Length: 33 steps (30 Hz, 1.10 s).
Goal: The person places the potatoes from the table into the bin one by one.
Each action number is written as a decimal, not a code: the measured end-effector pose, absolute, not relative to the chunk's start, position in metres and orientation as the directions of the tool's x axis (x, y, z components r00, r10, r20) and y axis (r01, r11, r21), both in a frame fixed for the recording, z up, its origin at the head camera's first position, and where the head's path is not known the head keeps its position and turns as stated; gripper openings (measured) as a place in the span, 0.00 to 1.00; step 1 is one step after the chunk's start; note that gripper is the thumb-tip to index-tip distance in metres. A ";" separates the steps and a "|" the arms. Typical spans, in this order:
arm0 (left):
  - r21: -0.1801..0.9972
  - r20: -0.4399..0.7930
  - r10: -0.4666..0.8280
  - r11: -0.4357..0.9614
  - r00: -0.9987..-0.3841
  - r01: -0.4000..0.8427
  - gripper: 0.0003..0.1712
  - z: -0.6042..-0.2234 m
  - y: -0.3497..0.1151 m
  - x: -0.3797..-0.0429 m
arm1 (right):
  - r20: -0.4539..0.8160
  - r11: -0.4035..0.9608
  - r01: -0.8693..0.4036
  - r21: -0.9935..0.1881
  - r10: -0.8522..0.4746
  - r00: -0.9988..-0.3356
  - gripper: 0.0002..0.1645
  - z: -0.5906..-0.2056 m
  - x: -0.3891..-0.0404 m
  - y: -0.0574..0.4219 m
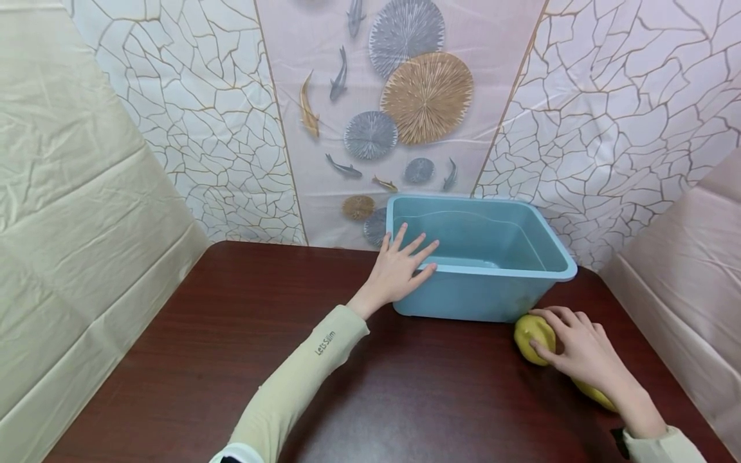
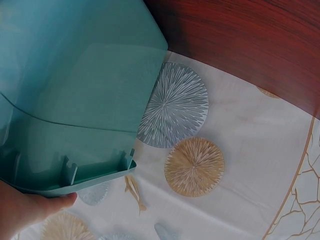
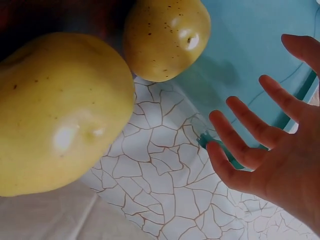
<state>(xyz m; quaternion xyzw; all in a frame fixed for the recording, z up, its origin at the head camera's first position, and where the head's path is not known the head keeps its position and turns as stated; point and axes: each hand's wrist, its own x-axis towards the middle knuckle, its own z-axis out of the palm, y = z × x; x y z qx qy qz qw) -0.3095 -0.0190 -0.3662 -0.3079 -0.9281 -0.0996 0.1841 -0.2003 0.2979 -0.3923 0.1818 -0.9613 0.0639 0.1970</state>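
A light blue plastic bin (image 1: 480,294) stands at the back of the table. My left hand (image 1: 399,263) is at its left front corner, fingers spread over the rim. In the left wrist view, one finger of that hand (image 2: 30,210) lies along the rim (image 2: 100,179). By the bin's front right corner sits a yellow potato (image 1: 529,334) with brown specks. My right hand (image 1: 587,347) reaches over it, thumb and fingers parted around its near side. A second potato (image 1: 596,393) lies partly hidden under the right forearm; the right wrist view shows this larger potato (image 3: 60,115) close up.
The dark red-brown table (image 1: 289,276) carries the bin and potatoes. Behind it hangs a cloth (image 1: 231,128) with crackle lines, fish and discs. Pale cloth walls (image 1: 87,257) close in both sides.
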 end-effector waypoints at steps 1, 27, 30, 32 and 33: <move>0.070 0.403 0.534 0.791 -0.743 0.607 0.29 -0.366 -0.019 -0.309 | 0.397 0.927 -0.373 -0.051 -0.324 -0.859 0.28 -0.393 -0.201 0.298; 0.084 0.388 0.530 0.795 -0.754 0.601 0.29 -0.366 -0.019 -0.309 | 0.320 0.939 -0.342 -0.037 -0.313 -0.894 0.32 -0.409 -0.209 0.307; 0.076 0.381 0.530 0.799 -0.758 0.597 0.29 -0.366 -0.019 -0.309 | 0.302 0.941 -0.337 -0.036 -0.311 -0.901 0.33 -0.410 -0.209 0.307; 0.075 0.379 0.530 0.800 -0.759 0.596 0.29 -0.365 -0.019 -0.309 | 0.294 0.942 -0.333 -0.036 -0.309 -0.905 0.34 -0.411 -0.209 0.307; 0.077 0.380 0.530 0.798 -0.758 0.597 0.29 -0.366 -0.019 -0.309 | 0.291 0.943 -0.331 -0.036 -0.307 -0.906 0.34 -0.412 -0.210 0.308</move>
